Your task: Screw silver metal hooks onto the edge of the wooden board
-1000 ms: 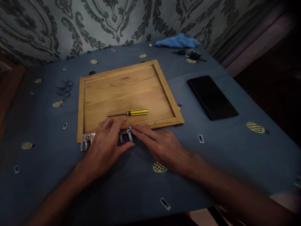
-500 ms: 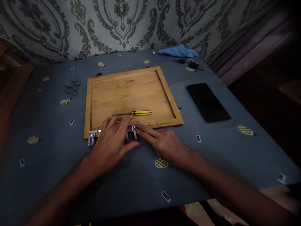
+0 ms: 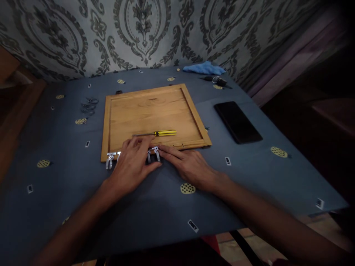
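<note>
A metal hook rail [image 3: 111, 156] with several silver hooks lies along the near edge of a framed wooden panel [image 3: 152, 111]. My left hand [image 3: 131, 162] covers the rail's middle, fingers curled over it onto the panel and thumb reaching out below the hooks. At the rail's right end, my right hand [image 3: 191, 166] holds on with its fingertips; its thumb is hidden. Just beyond my left fingers, a screwdriver [image 3: 165, 133] with a yellow and black handle rests on the panel.
To the panel's right lies a black phone [image 3: 237, 122]. A blue cloth [image 3: 204, 68] and a dark tool-like object [image 3: 217, 80] sit at the back right. Small dark metal pieces [image 3: 89, 106] lie left of the panel on the patterned tablecloth [image 3: 155, 218]. Patterned fabric [image 3: 142, 33] rises behind.
The camera view has shifted slightly, so the panel and table sit a little differently in it. Both hands keep nearly the same place on the rail.
</note>
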`<action>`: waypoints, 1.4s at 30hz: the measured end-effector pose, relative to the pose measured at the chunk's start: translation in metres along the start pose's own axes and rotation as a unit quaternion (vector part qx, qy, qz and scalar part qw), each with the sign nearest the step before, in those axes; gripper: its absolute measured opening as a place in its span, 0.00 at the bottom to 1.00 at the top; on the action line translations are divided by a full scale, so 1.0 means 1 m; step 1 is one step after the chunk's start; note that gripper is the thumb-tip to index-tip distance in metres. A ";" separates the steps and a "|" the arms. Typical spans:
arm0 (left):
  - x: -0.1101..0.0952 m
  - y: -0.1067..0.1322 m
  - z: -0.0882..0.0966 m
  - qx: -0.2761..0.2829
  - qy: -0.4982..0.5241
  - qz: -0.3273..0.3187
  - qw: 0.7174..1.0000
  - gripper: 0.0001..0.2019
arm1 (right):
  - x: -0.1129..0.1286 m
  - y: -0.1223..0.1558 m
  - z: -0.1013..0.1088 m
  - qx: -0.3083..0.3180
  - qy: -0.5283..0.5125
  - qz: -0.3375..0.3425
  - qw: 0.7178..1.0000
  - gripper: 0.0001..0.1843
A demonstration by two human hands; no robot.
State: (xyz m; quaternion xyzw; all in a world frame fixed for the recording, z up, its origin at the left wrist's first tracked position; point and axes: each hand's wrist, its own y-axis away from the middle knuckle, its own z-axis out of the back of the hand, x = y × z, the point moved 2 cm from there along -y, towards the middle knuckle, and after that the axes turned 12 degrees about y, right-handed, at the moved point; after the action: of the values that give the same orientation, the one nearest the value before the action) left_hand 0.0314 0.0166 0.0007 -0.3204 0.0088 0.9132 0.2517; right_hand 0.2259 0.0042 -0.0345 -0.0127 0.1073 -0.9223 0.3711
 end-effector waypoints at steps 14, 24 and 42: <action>-0.001 -0.003 0.001 0.002 0.006 0.022 1.000 0.34 | 0.000 0.001 -0.002 -0.034 -0.041 -0.010 0.999 0.31; 0.000 -0.002 -0.001 0.002 0.015 0.022 1.000 0.33 | -0.010 0.008 0.006 -0.146 -0.126 -0.107 0.975 0.26; -0.001 -0.004 0.000 -0.004 0.020 0.026 0.999 0.29 | -0.011 0.006 0.004 -0.124 -0.098 -0.107 0.982 0.22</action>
State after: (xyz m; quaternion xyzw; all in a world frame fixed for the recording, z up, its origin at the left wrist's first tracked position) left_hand 0.0340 0.0193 0.0018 -0.3395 0.0183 0.9127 0.2267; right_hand 0.2381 0.0071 -0.0315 -0.1599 0.1819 -0.9306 0.2746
